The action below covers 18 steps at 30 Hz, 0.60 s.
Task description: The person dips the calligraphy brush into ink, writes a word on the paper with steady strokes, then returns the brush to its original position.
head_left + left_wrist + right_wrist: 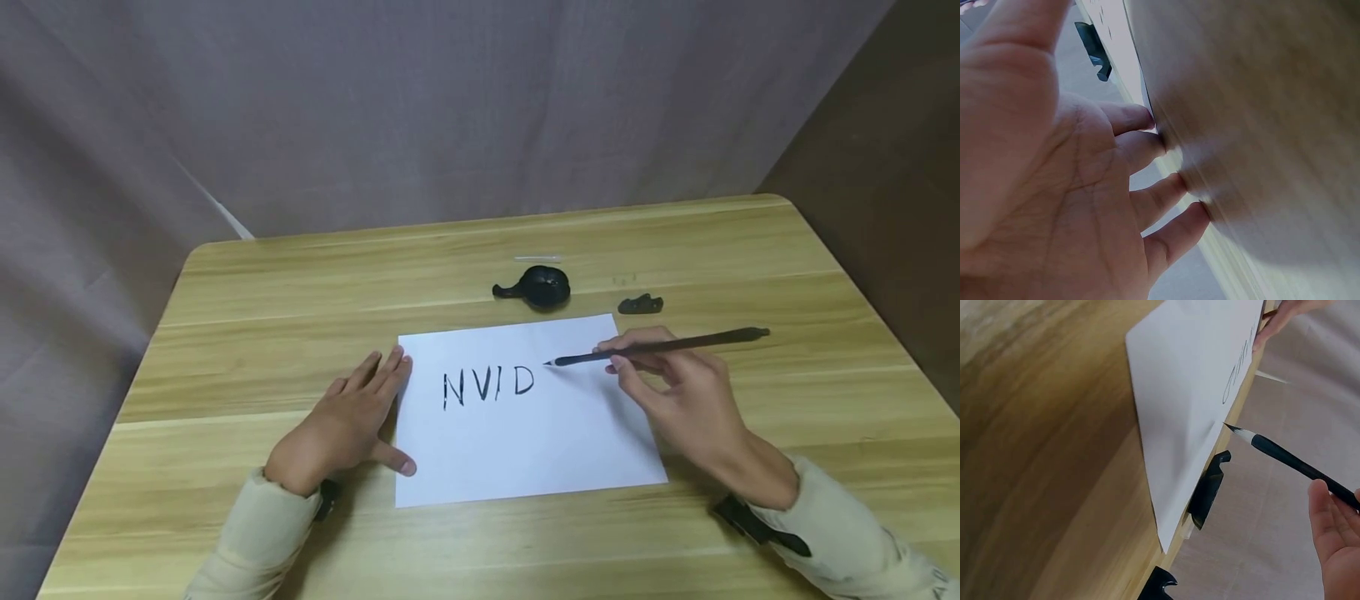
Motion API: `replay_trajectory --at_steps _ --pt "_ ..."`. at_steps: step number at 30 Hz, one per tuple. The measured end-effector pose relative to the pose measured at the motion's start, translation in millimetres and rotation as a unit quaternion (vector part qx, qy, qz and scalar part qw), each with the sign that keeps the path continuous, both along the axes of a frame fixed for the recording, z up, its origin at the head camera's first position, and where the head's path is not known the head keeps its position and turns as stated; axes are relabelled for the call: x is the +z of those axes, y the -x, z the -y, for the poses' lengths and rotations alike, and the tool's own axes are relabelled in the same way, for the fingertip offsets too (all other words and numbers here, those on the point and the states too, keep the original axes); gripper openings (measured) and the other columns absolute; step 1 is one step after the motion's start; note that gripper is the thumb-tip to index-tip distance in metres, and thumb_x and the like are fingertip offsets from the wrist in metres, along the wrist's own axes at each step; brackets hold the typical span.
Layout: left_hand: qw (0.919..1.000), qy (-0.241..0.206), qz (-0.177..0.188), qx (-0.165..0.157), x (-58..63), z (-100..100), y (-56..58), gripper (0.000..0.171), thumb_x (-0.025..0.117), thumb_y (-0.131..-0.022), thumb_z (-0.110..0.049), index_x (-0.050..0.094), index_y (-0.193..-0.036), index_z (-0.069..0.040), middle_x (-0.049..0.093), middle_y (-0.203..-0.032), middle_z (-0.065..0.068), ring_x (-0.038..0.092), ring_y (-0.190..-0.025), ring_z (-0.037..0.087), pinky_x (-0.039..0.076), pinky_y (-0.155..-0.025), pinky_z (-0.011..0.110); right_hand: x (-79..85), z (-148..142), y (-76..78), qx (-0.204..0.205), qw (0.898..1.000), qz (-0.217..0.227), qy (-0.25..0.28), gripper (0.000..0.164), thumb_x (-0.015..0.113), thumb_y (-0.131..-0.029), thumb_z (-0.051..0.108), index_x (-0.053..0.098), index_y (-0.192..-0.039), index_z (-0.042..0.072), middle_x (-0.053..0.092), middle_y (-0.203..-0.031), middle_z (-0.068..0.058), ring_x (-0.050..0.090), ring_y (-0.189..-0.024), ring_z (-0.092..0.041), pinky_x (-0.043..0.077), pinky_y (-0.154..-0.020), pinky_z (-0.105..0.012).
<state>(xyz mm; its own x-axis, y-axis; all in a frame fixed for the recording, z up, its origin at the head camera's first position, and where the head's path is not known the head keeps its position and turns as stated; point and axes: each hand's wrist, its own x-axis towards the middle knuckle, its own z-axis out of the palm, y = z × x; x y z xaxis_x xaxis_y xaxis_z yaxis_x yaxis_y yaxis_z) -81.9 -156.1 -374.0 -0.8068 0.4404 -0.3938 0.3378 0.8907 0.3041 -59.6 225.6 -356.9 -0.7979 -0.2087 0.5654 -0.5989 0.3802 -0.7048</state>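
A white sheet of paper (480, 450) lies on the wooden table, with the black brushed letters "NVID" (489, 385) across its upper half. My right hand (686, 396) pinches a dark writing brush (675, 343) between thumb and fingers, its shaft slanting up to the right. The inked brush tip (1232, 427) points at the paper just right of the "D". At the sheet's left edge my left hand (345, 421) lies spread, fingertips and thumb on the border of the paper. Its palm (1041, 187) fills much of the left wrist view.
Behind the paper sits a black gourd-shaped dish (546, 287) with a curved spout. A clear thin stick (537, 258) lies beyond it. To its right is a small dark brush rest (641, 304). A grey curtain (450, 108) hangs past the table's far edge.
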Motion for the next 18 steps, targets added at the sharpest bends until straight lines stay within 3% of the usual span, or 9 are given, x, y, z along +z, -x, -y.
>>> replay_trajectory --at_steps 18 --pt "1.0 0.003 0.002 0.005 -1.4 -0.6 0.0 0.142 0.093 -0.066 -0.061 0.013 -0.17 -0.006 0.005 -0.178 0.012 0.007 -0.162 0.043 0.021 -0.122 0.071 -2.7 -1.3 0.2 -0.016 1.0 -0.017 -0.02 0.038 0.069 -0.08 -0.029 0.073 -0.111 -0.006 0.076 -0.107 -0.019 0.072 -0.099 0.002 0.057 -0.089 -0.018"
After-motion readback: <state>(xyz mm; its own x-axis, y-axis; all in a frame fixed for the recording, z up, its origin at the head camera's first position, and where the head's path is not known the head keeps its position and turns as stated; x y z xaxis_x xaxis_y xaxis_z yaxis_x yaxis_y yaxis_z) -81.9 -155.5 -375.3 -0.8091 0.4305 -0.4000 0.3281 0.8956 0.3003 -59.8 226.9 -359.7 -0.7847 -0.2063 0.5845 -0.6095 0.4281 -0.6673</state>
